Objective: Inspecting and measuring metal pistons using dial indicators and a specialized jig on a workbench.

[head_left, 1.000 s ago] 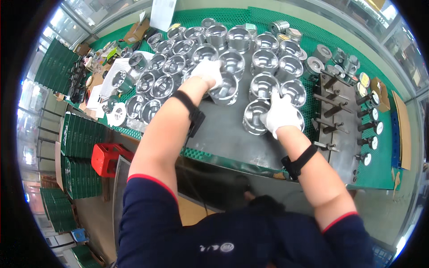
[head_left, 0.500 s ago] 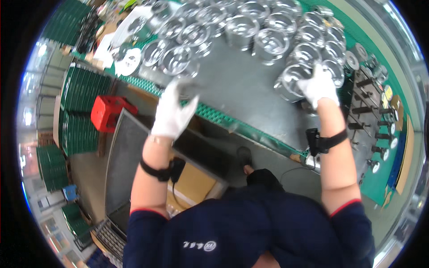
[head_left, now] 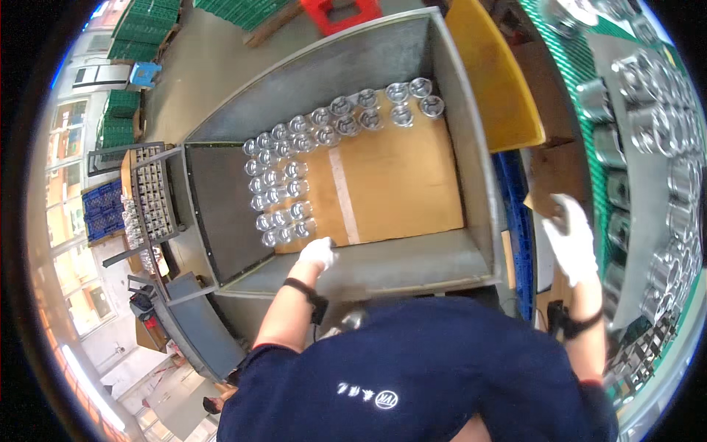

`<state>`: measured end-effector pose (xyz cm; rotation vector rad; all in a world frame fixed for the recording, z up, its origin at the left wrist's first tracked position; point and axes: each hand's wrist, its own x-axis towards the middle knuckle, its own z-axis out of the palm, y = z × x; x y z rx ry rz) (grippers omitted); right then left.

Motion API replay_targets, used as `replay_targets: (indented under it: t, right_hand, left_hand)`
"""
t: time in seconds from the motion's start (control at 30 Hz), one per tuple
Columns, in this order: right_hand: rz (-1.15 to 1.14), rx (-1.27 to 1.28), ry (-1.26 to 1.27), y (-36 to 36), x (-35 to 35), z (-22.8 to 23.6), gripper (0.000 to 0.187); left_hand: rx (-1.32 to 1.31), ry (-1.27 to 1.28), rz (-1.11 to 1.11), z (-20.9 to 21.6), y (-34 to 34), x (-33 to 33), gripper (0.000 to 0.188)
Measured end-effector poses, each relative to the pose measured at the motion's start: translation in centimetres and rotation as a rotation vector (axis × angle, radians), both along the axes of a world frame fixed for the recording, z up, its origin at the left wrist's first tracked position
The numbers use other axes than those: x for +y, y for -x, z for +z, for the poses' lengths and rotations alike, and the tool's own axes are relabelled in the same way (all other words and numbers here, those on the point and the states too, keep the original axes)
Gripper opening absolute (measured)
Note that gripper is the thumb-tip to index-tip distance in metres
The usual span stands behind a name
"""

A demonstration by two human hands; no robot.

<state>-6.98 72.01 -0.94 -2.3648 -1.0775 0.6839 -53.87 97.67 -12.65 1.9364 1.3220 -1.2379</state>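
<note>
My left hand (head_left: 318, 254), in a white glove, is over the front inner wall of a grey metal bin (head_left: 383, 276). Its fingers look curled in; whatever they may hold is hidden. Close by, shiny round cup-shaped parts (head_left: 281, 217) stand in rows on the brown cardboard sheet (head_left: 405, 173) lining the bin's bottom. To the right, my gloved right hand (head_left: 573, 239) hovers between the bin and the workbench. Its thumb and fingers are curved apart, slightly blurred, with no part visible between them.
Many larger shiny cup-shaped parts (head_left: 655, 129) stand on the grey bench top (head_left: 615, 62) at right, edged by green ribbed matting (head_left: 563, 55). A yellow panel (head_left: 490, 74) stands beside the bin. A red stool (head_left: 340, 13) and stacked green crates (head_left: 147, 29) lie beyond.
My view has swung left from the bench to the bin. The left hand has gone from beside the bench edge to the bin, its fingers now curled. The right hand has left the bench parts.
</note>
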Motion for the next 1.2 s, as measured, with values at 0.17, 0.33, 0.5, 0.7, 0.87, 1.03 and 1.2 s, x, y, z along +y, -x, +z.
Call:
replay_targets:
  t: [0.17,0.33,0.5,0.7,0.87,1.03,1.2]
  right_hand:
    - [-0.085,0.124,0.363,4.4,10.0,-10.5,0.071]
    - [-0.443,-0.111,0.392,7.3,14.3,-17.3,0.049]
    - [-0.399,-0.048,0.388,6.1,13.0,-19.0,0.043]
    - [-0.375,-0.074,0.298,6.4,11.6,-19.2,0.038]
    - [-0.390,-0.064,0.302,6.7,12.5,-18.8,0.038]
    - [-0.372,-0.013,0.311,6.5,13.2,-18.4,0.032]
    - [-0.466,0.043,0.323,6.6,12.6,-18.2,0.033]
  left_hand:
    - [-0.025,0.059,-0.073,-7.4,1.2,8.4,0.042]
    - [-0.228,-0.141,-0.337,-14.5,-1.3,17.0,0.032]
    - [-0.482,-0.268,-0.472,-21.5,-9.7,22.7,0.053]
    - [-0.654,-0.376,-0.869,-31.4,-23.2,25.3,0.063]
    - [-0.550,-0.305,-0.837,-36.7,-33.3,24.2,0.068]
    - [-0.326,-0.132,-0.869,-37.5,-37.3,24.6,0.082]
    - [-0.435,-0.118,-0.853,-39.6,-37.7,26.3,0.092]
